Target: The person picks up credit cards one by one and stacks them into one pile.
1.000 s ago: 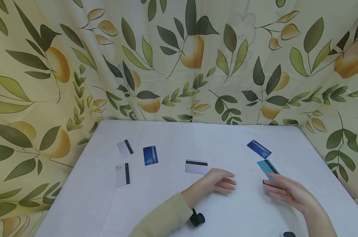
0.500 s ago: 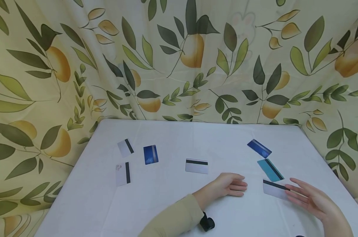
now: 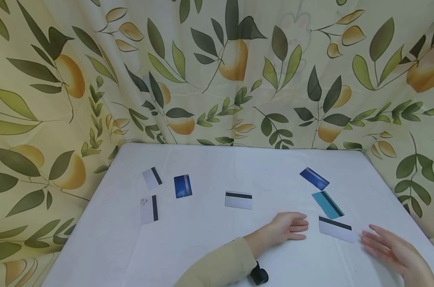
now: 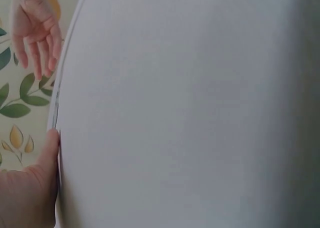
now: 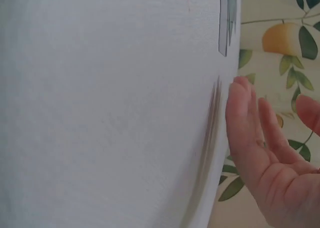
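On the right of the table lies a white card with a dark stripe [image 3: 336, 230], between the two hands. Left of it, in the head view, the left hand [image 3: 289, 229] holds nothing, its fingers extended toward the card but apart from it. To its right the right hand [image 3: 392, 249] is also bare, fingers loosely spread, a small gap from the card's edge. A teal striped card [image 3: 328, 205] lies just behind the white one, and a dark blue card [image 3: 314, 178] behind that. In the right wrist view the right hand [image 5: 270, 163] shows relaxed fingers.
Another white striped card [image 3: 238, 200] lies mid-table. At the left are a blue card [image 3: 182, 186] and two white striped cards, one farther back [image 3: 152, 178] and one nearer [image 3: 150, 209]. A leaf-and-fruit patterned curtain [image 3: 217, 79] stands behind the white table [image 3: 188, 247].
Both hands have moved to the right and toward the near side. The right hand has drawn off the teal and white cards, which are now uncovered. The cards stay in place.
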Demonstrator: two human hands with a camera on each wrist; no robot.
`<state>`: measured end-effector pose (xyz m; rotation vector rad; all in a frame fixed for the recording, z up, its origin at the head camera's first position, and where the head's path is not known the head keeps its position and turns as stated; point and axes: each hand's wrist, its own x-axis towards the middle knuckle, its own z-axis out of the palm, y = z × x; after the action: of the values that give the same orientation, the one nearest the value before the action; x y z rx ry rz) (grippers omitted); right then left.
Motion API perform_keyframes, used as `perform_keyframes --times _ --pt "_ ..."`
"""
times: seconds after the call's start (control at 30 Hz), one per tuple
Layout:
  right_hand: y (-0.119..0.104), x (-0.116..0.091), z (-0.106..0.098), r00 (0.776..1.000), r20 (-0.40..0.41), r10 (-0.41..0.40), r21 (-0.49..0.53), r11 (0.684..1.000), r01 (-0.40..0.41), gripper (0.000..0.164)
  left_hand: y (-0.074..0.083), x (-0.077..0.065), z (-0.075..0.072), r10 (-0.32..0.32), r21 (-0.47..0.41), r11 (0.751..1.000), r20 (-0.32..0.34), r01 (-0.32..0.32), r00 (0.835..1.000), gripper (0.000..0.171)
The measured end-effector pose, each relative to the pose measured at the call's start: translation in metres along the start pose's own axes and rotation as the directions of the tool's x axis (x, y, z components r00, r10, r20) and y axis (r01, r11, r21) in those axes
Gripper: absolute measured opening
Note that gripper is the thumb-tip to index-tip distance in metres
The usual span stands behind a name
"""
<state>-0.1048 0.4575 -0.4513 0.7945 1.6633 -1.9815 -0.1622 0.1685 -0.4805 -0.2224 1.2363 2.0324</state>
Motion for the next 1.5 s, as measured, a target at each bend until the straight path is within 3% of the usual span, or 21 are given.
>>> perform_keyframes --times 0.1,0.2,0.57,0.77,0.87,1.03,1.23,1.3,1.43,1.5 --pt "0.004 0.003 -0.002 0.999 -0.05 0.011 -0.131 0.991 -0.018 0.094 -0.003 0.0 0.006 0.003 -0.013 1.0 -0.019 -0.003 1.0 0.023" --pt "0.007 0.003 -0.002 0.997 -0.073 0.016 -0.188 0.982 -0.029 0.097 -0.007 -0.001 0.012 0.008 -0.017 1.0 -0.042 -0.009 0.999 0.022" --pt "0.009 -0.002 0.007 0.999 -0.032 -0.007 -0.183 0.983 0.001 0.097 -0.012 -0.001 0.024 0.001 -0.028 1.0 -0.058 -0.003 0.998 0.022" --pt "0.013 0.0 0.007 1.0 0.011 0.007 -0.052 0.999 -0.006 0.097 -0.015 0.0 0.026 0.004 -0.014 1.0 -0.026 -0.004 1.0 0.022" --pt "0.015 0.001 0.006 0.999 0.048 0.006 0.0 1.0 -0.006 0.079 -0.016 0.0 0.027 0.014 -0.016 1.0 -0.005 -0.014 1.0 0.022" --pt "0.014 -0.001 0.005 0.995 0.103 -0.003 0.062 0.998 -0.003 0.021 -0.015 -0.001 0.029 0.018 -0.011 1.0 0.001 -0.018 1.0 0.023" --pt "0.014 -0.002 0.004 0.988 0.157 -0.011 0.099 0.995 -0.005 0.008 -0.015 -0.001 0.032 0.016 -0.013 1.0 -0.038 -0.017 0.999 0.021" --pt "0.014 -0.001 0.004 0.988 0.152 -0.009 0.09 0.996 -0.004 0.013 -0.015 0.0 0.033 0.022 -0.012 1.0 -0.061 -0.023 0.998 0.019" --pt "0.011 0.002 0.008 0.995 0.095 0.007 0.036 0.999 -0.01 0.074 -0.016 0.001 0.036 0.04 0.002 0.999 -0.105 -0.04 0.994 0.017" --pt "0.011 0.003 0.01 0.998 0.06 0.017 0.033 0.999 -0.019 0.075 -0.016 0.002 0.037 0.044 0.009 0.999 -0.121 -0.043 0.992 0.015"
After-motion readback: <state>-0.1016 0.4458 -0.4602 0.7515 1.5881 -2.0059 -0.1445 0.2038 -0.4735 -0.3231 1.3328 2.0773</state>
